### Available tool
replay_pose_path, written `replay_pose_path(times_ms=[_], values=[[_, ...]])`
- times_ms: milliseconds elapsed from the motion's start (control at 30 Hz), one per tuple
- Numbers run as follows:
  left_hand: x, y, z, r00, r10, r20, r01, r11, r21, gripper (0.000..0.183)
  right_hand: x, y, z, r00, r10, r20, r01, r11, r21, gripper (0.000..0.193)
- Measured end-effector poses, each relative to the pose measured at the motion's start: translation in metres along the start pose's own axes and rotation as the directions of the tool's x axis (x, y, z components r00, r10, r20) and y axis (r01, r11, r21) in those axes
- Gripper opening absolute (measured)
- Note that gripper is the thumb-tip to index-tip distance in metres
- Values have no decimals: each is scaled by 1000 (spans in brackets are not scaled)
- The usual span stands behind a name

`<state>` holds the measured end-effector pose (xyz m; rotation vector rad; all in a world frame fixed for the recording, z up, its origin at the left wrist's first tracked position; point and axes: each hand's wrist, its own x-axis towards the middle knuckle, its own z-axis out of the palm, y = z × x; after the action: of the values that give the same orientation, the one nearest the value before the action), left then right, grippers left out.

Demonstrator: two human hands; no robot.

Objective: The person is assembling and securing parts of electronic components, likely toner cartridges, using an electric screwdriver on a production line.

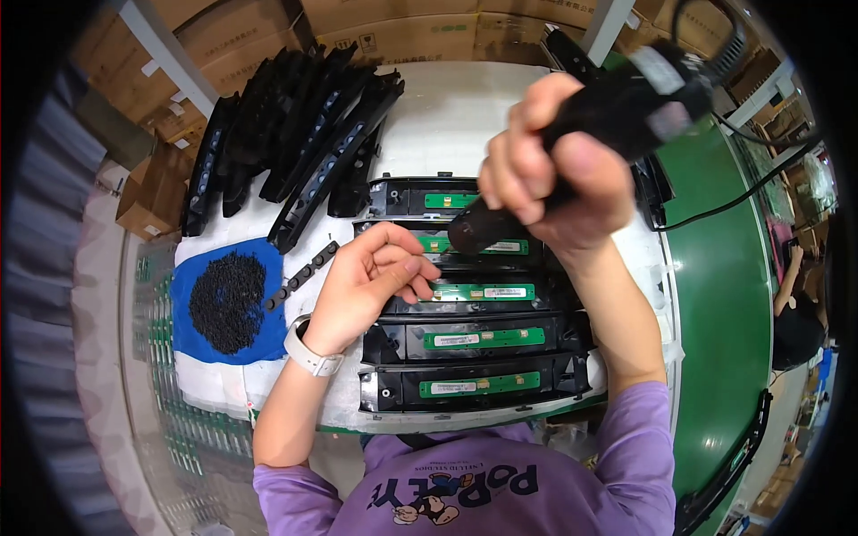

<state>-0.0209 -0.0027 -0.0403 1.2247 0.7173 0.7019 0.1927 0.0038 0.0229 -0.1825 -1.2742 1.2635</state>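
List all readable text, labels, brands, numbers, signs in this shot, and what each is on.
Wording and brands not copied; locations only:
Purple short-sleeved shirt: large lettering with a cartoon figure, plus smaller lines.
Brown cardboard boxes: printed characters and handling symbols.
Green rectangular circuit boards: white rectangular labels, print too small to read.
Black cylindrical handheld tool in the right hand: pale labels, too blurred to read.

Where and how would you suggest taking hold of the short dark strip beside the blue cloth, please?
Probably pinch the dark strip across its narrow width at the upper end, coming from the right: it lies slanted, that end pointing away from the blue cloth, nearest the left hand.
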Motion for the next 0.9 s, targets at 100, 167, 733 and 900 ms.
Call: replay_pose_path(times_ms=[100,167,733,900], values=[[-5,6,0,998,-36,54,39,998,-54,7,0,-9,3,992,-123,-35,127,975,180,24],[-7,4,-1,996,-42,79,46,998,-46,7,0,-9,5,990,-134,-51,141,972,186,24],[-6,-6,4,998,-27,52,36,979,-201,4,-7,-9,13,987,-143,-71,154,970,190,26],[-6,-8,5,998,29,47,-19,982,-186,5,-7,-12,18,984,-133,-116,153,972,180,24]])
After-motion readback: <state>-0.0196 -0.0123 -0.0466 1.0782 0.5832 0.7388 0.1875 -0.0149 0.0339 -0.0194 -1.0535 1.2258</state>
